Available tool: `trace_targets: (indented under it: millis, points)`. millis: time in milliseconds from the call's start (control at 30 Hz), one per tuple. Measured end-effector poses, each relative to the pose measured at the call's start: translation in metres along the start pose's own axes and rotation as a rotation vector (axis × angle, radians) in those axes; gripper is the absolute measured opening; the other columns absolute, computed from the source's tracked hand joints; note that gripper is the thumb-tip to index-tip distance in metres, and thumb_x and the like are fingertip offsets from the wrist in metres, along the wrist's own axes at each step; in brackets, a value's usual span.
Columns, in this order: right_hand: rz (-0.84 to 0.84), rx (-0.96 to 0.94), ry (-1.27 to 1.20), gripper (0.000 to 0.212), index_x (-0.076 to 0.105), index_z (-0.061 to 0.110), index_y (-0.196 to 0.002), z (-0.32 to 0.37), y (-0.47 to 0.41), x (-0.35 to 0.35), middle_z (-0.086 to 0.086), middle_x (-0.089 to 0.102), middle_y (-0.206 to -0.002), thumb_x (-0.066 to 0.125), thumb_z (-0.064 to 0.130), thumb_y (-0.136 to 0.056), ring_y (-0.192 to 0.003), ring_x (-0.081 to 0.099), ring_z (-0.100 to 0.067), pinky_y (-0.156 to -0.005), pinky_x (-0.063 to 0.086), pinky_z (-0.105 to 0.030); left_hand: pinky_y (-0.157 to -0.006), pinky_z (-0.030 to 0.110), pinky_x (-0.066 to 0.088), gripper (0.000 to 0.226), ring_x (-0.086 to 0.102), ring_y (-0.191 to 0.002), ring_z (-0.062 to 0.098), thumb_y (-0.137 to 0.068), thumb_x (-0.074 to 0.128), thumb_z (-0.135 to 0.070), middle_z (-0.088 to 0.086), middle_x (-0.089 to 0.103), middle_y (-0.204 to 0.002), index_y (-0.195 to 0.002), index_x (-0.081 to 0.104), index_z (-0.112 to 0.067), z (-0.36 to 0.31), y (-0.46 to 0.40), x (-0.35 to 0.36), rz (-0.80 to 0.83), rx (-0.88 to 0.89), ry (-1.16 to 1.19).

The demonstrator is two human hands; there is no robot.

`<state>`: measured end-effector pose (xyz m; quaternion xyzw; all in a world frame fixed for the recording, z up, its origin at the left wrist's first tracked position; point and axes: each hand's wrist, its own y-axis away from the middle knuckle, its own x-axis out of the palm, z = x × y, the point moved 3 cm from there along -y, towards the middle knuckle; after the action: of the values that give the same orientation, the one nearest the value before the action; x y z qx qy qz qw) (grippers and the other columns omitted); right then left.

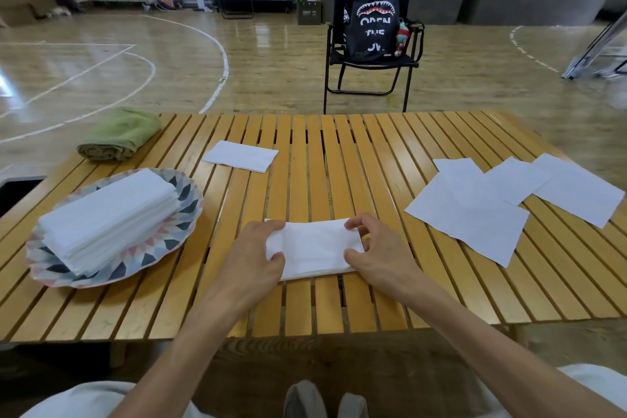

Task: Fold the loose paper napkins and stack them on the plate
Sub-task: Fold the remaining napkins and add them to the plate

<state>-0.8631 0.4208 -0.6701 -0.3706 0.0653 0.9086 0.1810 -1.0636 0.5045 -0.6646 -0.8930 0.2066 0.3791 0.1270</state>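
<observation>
napkin (314,248): white, folded oblong, flat on table (339,153) | left hand (252,249), right hand (376,248) pinching its ends

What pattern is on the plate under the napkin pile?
The plate has triangles in dark blue, grey and pink on white, seen in the head view.

Indoor sports hall, painted court lines (217,54) on glossy wooden floor (271,71), camping table (339,153)

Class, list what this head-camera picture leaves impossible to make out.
- Count of folded napkins in the white stack on the patterned plate: layers too fine.
- Ends of the white folded napkin: under the left hand and right hand.
- Black backpack lettering: partly creased.
</observation>
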Motion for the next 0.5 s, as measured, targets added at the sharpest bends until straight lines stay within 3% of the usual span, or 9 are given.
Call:
trace_targets:
  millis: [67,133,200,333,400,500]
  points:
    - [-0.039,-0.003,0.036,0.038,0.049,0.03,-0.126,0.002,0.001,-0.002,0.008,0.05,-0.123,0.066,0.028,-0.092,-0.09,0.055,-0.007,-0.074,0.046,-0.015,-0.093,0.021,0.041,0.052,0.041,-0.118,0.008,-0.094,0.062,-0.026,-0.005,0.037,-0.144,-0.143,0.043,-0.031,0.0,0.001,-0.002,-0.025,-0.002,-0.073]
    - [-0.129,-0.045,0.14,0.036,0.049,0.028,-0.131,0.005,0.004,-0.008,0.008,0.045,-0.13,0.059,0.033,-0.097,-0.1,0.054,-0.007,-0.086,0.05,-0.022,-0.105,0.031,0.038,0.053,0.038,-0.132,0.017,-0.094,0.06,-0.035,0.0,0.03,-0.151,-0.143,0.042,-0.034,-0.002,0.003,-0.005,-0.107,0.003,-0.29]
    - [-0.158,-0.171,0.276,0.036,0.048,0.027,-0.137,0.011,0.006,-0.01,0.008,0.041,-0.141,0.051,0.032,-0.102,-0.122,0.047,-0.009,-0.105,0.04,-0.026,-0.117,0.038,0.025,0.051,0.024,-0.144,0.019,-0.097,0.053,-0.038,-0.001,0.022,-0.157,-0.145,0.039,-0.036,-0.008,0.007,-0.005,-0.145,0.077,-0.446]
    - [0.099,-0.364,0.433,0.049,0.026,0.031,-0.155,0.016,0.006,0.01,0.011,0.012,-0.166,0.037,0.033,-0.107,-0.153,0.006,-0.008,-0.12,0.005,-0.027,-0.117,0.027,0.001,0.048,0.004,-0.151,0.011,-0.105,0.036,-0.033,-0.008,0.01,-0.164,-0.152,0.028,-0.033,-0.021,0.012,0.01,0.012,0.271,-0.44]
    - [0.227,-0.373,0.53,0.054,0.009,0.031,-0.159,0.009,0.006,0.022,0.01,-0.005,-0.168,0.026,0.039,-0.108,-0.152,-0.012,-0.006,-0.12,-0.008,-0.026,-0.114,0.025,-0.01,0.051,-0.008,-0.151,0.011,-0.107,0.024,-0.034,-0.007,-0.003,-0.165,-0.156,0.012,-0.03,-0.016,0.012,0.019,0.112,0.265,-0.515]
    - [0.328,-0.322,0.607,0.061,-0.004,0.032,-0.159,-0.001,0.005,0.029,0.009,-0.014,-0.167,0.013,0.05,-0.104,-0.15,-0.021,-0.006,-0.12,-0.013,-0.028,-0.112,0.027,-0.015,0.053,-0.016,-0.15,0.012,-0.107,0.015,-0.036,-0.003,-0.012,-0.165,-0.157,-0.003,-0.026,-0.005,0.011,0.027,0.214,0.208,-0.611]
